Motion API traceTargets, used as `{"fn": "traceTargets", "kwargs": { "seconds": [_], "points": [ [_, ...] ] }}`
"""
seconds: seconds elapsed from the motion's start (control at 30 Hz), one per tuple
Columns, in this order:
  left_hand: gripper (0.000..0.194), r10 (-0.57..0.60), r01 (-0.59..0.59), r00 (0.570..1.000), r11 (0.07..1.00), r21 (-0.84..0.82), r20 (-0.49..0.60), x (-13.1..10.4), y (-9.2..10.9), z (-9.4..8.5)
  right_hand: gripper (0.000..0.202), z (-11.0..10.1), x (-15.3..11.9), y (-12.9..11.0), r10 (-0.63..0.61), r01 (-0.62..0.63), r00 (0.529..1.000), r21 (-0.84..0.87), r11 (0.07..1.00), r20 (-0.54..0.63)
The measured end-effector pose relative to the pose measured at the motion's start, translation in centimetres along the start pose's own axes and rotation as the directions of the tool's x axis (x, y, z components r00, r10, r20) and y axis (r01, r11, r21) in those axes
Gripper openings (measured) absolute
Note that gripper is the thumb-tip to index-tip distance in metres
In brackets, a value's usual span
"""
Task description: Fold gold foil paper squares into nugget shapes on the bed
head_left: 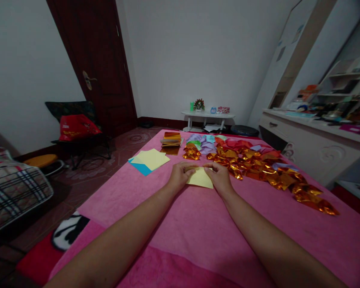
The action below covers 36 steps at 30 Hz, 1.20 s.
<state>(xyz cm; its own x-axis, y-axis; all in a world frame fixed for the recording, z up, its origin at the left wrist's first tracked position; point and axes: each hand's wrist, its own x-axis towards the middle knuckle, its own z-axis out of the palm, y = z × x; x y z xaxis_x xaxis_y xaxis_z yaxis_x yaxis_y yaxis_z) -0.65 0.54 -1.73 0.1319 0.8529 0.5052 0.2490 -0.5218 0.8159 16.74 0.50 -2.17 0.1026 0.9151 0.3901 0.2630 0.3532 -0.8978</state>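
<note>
A sheet of yellow paper [200, 179] lies low over the pink cloth, held by its far edge between both hands. My left hand [181, 175] pinches its left corner, thumb on top. On the opposite side, my right hand [219, 176] grips the right corner in the same way. The far edge looks bent over, though the fingers partly cover it. To the left rests a pile of yellow sheets [152, 159] with a blue sheet [144, 169] poking out beneath. Beyond the hands sits a stack of shiny gold paper [171, 139].
Folded gold foil pieces [258, 168] spread across the table's right side, with purple and red folded papers [208, 144] behind. Pink cloth [186, 232] covers the table. A chair with a red bag [78, 127] stands left; a white side table [208, 115] is at the wall.
</note>
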Motion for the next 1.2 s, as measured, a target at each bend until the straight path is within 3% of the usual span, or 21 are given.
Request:
{"fn": "traceTargets", "kwargs": {
  "seconds": [0.53,0.67,0.83,0.97,1.07,1.2],
  "points": [
    [0.026,-0.026,0.027,1.000,0.995,0.095,-0.010,0.1,-0.9,0.1,0.022,0.0,0.1,0.2,0.019,-0.019,1.000,-0.036,0.999,0.003],
    [0.024,-0.045,0.045,0.999,0.996,0.083,-0.009,0.0,-0.9,0.2,0.027,0.1,0.0,0.1,0.044,-0.045,0.998,0.035,0.998,0.041],
    [0.023,-0.088,0.087,0.995,0.995,-0.042,-0.046,0.1,-0.6,0.2,0.049,0.1,-0.3,-0.6,0.100,-0.120,0.990,0.206,0.971,0.103],
    [0.020,-0.225,0.192,0.956,0.965,-0.178,-0.188,0.3,-0.2,-0.2,0.050,0.2,-0.2,-1.0,0.130,-0.162,0.985,0.359,0.919,0.113],
    [0.018,-0.288,0.215,0.920,0.938,-0.271,-0.265,0.5,-0.1,-0.5,0.044,0.2,-0.2,-1.0,0.161,-0.200,0.977,0.335,0.921,0.141],
    [0.024,-0.332,0.223,0.916,0.888,-0.401,-0.226,0.5,0.1,-0.4,0.037,0.1,-0.2,-0.8,0.164,-0.205,0.974,0.297,0.933,0.156]
  ]
}}
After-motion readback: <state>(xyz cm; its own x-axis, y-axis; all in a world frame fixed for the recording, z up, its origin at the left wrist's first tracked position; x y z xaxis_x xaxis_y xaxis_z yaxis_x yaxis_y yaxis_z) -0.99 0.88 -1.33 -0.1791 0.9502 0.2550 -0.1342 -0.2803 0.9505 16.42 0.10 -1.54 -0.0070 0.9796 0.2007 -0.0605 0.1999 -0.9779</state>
